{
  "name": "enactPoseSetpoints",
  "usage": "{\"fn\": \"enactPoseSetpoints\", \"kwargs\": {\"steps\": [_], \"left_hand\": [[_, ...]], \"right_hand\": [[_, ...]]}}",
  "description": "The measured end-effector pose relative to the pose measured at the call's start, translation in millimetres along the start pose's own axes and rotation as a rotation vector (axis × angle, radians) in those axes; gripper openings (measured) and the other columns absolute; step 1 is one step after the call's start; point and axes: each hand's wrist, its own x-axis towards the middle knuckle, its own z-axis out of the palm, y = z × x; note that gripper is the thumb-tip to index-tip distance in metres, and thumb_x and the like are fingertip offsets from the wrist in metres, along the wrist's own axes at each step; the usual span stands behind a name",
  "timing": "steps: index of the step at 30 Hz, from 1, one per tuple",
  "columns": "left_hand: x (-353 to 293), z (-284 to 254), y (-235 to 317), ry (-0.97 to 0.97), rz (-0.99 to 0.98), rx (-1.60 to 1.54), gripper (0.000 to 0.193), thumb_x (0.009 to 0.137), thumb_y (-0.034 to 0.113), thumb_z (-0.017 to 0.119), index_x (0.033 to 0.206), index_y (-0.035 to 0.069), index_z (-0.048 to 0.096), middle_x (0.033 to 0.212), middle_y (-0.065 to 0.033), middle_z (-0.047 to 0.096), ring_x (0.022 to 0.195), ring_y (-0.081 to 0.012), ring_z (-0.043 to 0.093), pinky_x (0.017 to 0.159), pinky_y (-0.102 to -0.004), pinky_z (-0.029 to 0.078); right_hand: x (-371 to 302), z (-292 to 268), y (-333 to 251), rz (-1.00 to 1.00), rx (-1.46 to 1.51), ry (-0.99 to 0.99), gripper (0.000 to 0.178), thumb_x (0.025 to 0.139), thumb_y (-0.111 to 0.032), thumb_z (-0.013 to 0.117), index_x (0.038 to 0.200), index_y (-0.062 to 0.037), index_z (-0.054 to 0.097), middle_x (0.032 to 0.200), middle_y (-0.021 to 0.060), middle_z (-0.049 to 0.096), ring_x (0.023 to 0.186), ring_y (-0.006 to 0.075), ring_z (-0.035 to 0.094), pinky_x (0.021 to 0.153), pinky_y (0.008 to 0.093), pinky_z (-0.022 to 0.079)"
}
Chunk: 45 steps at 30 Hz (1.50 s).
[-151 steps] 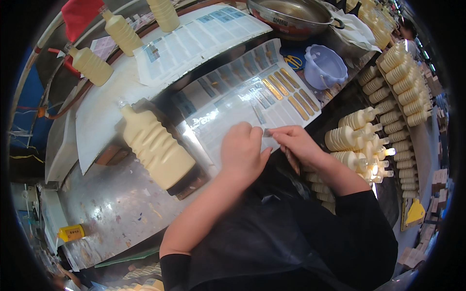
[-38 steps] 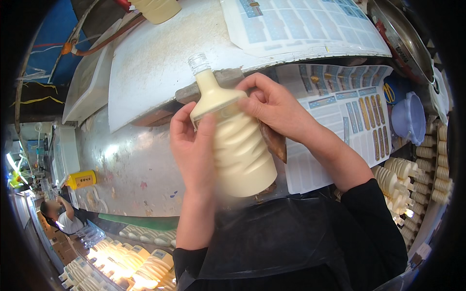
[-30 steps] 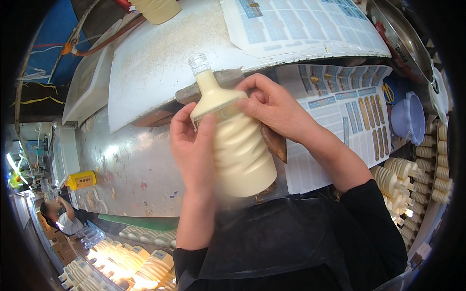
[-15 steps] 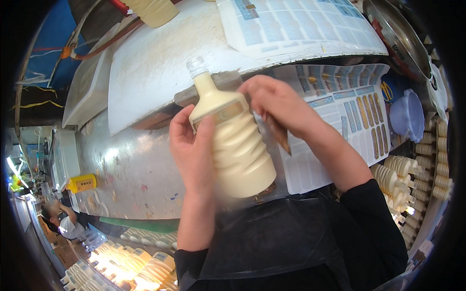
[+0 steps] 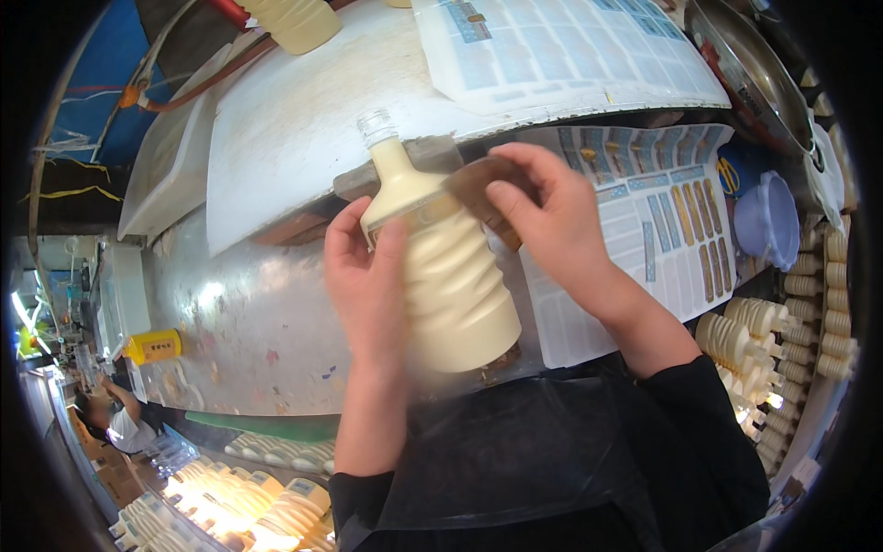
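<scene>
A cream bottle (image 5: 460,313) with spiral ridges and a clear threaded neck lies tilted in front of me, its neck pointing away. My left hand (image 5: 361,276) is closed on its left side, with thumb and fingers at the shoulder. A gold-toned label strip (image 5: 425,215) runs across the bottle just below that shoulder. In my right hand (image 5: 561,216) a flat brown scraper (image 5: 486,191) is pinched between thumb and fingers. The scraper's edge meets or nearly meets the right end of the strip. Behind the bottle's neck is a grey block (image 5: 434,152), partly covered.
Label sheets (image 5: 635,258) lie to the right, with another sheet (image 5: 533,64) on the white board. Beyond them are a purple basin (image 5: 768,221) and a metal pan (image 5: 750,74). Bottles stand in rows at right (image 5: 745,336) and lower left (image 5: 276,511). A yellow container (image 5: 154,346) and a person (image 5: 124,423) are at left.
My right hand has turned and brought the brown scraper up against the bottle's right shoulder; before, the scraper hung point-down beneath the hand. My left hand and the bottle have barely shifted.
</scene>
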Motion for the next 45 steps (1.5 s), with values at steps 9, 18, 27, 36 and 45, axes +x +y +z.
{"fn": "enactPoseSetpoints", "kwargs": {"steps": [9,18,27,36,45], "left_hand": [[4.4,-9.8,-4.2,-0.001,-0.039,-0.067,0.037,0.103,0.015,0.062,0.135,-0.002,0.054,0.122,-0.0110,0.064,0.105,-0.0127,0.061,0.091,-0.0275,0.051],[2.4,-15.9,-14.6,-0.122,-0.085,0.077,0.046,0.113,0.033,0.039,0.143,0.000,0.048,0.133,-0.0132,0.062,0.120,-0.0207,0.061,0.106,-0.0366,0.048],[5.1,-11.9,-9.2,-0.116,-0.096,0.026,0.038,0.111,0.025,0.045,0.138,0.000,0.053,0.125,-0.0109,0.065,0.112,-0.0157,0.063,0.099,-0.0314,0.051],[8.0,-13.4,-12.0,-0.096,-0.111,-0.087,0.036,0.107,0.027,0.057,0.131,0.000,0.057,0.120,-0.0093,0.067,0.104,-0.0122,0.064,0.093,-0.0284,0.052],[12.9,-20.7,-22.2,-0.120,-0.129,-0.215,0.040,0.112,0.029,0.044,0.134,-0.001,0.058,0.125,-0.0117,0.067,0.112,-0.0175,0.065,0.098,-0.0330,0.053]], "right_hand": [[-26.3,7.5,-39.5,-0.883,-0.346,-0.218,0.037,0.076,0.006,0.074,0.111,-0.0063,0.073,0.098,0.0119,0.074,0.084,0.0312,0.072,0.074,0.0351,0.059],[6.6,-6.0,-12.4,0.023,0.142,-0.102,0.023,0.101,-0.015,0.060,0.118,-0.0023,0.067,0.102,-0.0001,0.068,0.088,0.0066,0.062,0.076,0.0212,0.050],[18.0,18.9,-13.3,0.246,-0.070,-0.344,0.048,0.094,-0.042,0.070,0.115,0.0016,0.069,0.099,0.0147,0.074,0.092,0.0202,0.070,0.084,0.0338,0.054],[17.8,21.5,-7.0,0.255,0.031,-0.374,0.039,0.101,-0.029,0.068,0.124,0.0032,0.064,0.105,0.0068,0.072,0.095,0.0092,0.065,0.084,0.0254,0.052],[15.7,22.7,-15.6,0.212,-0.087,-0.319,0.035,0.100,-0.029,0.067,0.120,0.0006,0.067,0.095,0.0046,0.072,0.088,0.0074,0.063,0.079,0.0255,0.051]]}}
